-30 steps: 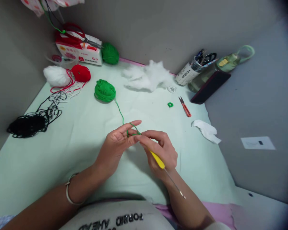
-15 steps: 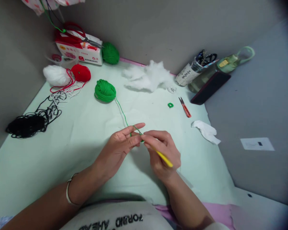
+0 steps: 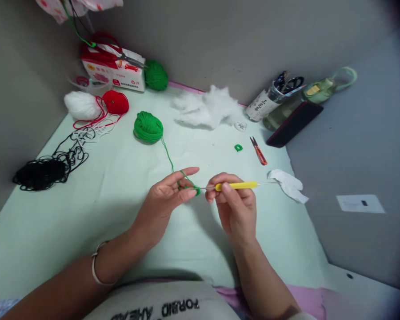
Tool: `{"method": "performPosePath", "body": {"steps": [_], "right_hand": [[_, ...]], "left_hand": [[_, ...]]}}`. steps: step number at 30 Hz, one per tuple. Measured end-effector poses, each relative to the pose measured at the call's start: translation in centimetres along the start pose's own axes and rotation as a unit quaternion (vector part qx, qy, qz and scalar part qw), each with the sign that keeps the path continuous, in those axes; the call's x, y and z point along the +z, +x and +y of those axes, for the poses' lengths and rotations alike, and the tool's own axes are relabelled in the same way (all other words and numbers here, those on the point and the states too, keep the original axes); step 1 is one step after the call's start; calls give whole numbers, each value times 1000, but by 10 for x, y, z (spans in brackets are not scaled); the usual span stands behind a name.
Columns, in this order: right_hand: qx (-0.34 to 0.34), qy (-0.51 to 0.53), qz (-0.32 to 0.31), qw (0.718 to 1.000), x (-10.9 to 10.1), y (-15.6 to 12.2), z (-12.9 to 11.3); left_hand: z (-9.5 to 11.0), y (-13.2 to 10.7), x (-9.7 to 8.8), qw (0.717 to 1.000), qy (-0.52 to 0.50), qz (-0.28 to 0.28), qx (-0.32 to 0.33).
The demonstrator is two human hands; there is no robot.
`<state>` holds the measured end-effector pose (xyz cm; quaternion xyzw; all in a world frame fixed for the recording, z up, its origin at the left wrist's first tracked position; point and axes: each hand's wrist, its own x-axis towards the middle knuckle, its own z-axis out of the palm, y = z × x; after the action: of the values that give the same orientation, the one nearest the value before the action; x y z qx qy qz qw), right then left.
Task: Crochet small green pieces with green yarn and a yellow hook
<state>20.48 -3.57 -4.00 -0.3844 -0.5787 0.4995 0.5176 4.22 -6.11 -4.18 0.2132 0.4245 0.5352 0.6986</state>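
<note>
My left hand [image 3: 165,198] pinches a small piece of green crochet [image 3: 197,191] between thumb and fingers, its index finger stretched out with green yarn [image 3: 167,155] looped over it. That strand runs back to a green yarn ball [image 3: 148,127] on the table. In my right hand [image 3: 235,204] is a crochet hook [image 3: 238,186] with a yellow handle, lying nearly level. Its metal tip reaches left to the green piece, and a thin metal shaft sticks out at the right end.
Black yarn [image 3: 42,173], white yarn [image 3: 82,106] and red yarn [image 3: 116,102] lie left. White stuffing [image 3: 208,109] sits at the back. Thread snips [image 3: 259,151], a green ring [image 3: 238,147], a tissue [image 3: 288,186], a phone [image 3: 295,124] and a pen cup [image 3: 263,104] are right.
The hook has swung from slanting down toward me to nearly level, and its metal shaft now shows. My right hand has turned and drawn slightly away from the left. My left hand keeps its pinch.
</note>
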Motion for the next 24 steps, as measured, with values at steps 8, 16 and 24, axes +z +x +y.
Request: {"method": "performPosePath", "body": {"steps": [8, 16, 24], "right_hand": [[-220, -264, 14, 939, 7, -15, 8], [-23, 6, 35, 999, -2, 5, 1], [-229, -290, 8, 929, 10, -13, 6]], "left_hand": [[-6, 0, 1, 992, -82, -59, -74], [-1, 5, -4, 997, -64, -28, -45], [-10, 0, 3, 999, -18, -19, -25]]}}
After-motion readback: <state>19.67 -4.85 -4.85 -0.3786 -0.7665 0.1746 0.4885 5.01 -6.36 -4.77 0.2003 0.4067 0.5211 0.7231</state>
